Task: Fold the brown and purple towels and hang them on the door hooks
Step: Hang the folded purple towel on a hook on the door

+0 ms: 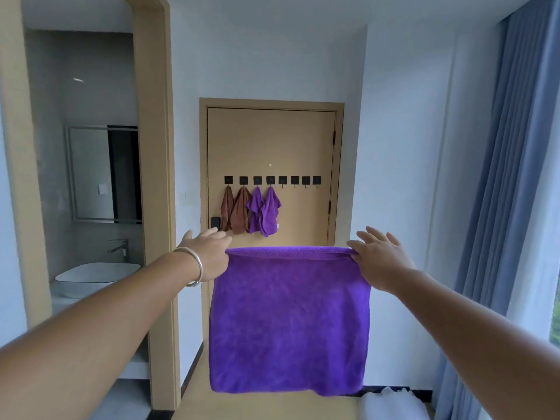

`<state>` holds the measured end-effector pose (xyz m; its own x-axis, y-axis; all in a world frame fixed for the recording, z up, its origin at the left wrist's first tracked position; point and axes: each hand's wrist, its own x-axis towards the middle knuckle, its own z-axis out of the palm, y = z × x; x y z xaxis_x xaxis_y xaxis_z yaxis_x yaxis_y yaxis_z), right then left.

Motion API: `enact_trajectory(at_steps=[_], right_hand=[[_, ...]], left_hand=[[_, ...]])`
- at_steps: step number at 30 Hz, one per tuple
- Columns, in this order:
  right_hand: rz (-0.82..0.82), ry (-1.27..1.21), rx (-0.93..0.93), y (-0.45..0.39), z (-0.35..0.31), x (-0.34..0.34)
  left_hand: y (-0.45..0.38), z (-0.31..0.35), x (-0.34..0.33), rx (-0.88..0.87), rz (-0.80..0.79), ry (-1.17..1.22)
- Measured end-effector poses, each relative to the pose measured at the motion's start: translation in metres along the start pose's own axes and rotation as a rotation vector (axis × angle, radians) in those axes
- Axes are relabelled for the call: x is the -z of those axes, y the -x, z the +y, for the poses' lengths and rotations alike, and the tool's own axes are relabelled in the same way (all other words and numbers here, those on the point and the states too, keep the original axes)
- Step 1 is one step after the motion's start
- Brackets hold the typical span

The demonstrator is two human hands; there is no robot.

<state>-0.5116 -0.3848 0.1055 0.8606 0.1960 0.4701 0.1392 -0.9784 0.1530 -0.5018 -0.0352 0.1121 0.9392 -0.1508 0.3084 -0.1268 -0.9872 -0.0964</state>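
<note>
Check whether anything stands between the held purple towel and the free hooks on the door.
Nothing visible blocks it. The left hand and right hand pinch the purple towel by its top corners, facing the door. The four right-hand hooks are bare; hung towels occupy only the four left ones.

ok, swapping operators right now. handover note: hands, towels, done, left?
Left hand: pinches the top left corner of the held purple towel.
Right hand: pinches the top right corner, other fingers spread.
Held towel: hangs flat between the hands, in front of the door; its top edge looks folded over.
Hooks: eight in a row. The four leftmost carry two brown towels and two purple towels; the four on the right are bare.
Done: four towels hung.
Left: finish folding the held towel and hang it, probably on the next bare hook. No other loose towels in view.
</note>
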Motion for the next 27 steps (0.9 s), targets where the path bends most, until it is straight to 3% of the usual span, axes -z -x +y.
enact_trajectory(at_steps=[15,27], right_hand=[[0.079,-0.073,0.06,-0.194,0.1,-0.108],[0.068,-0.072,0.116,-0.296,0.126,-0.184]], left_hand=[[-0.206,0.037,-0.049,0.055,0.016,-0.047],[-0.321,0.03,-0.092,0.075,0.0,-0.099]])
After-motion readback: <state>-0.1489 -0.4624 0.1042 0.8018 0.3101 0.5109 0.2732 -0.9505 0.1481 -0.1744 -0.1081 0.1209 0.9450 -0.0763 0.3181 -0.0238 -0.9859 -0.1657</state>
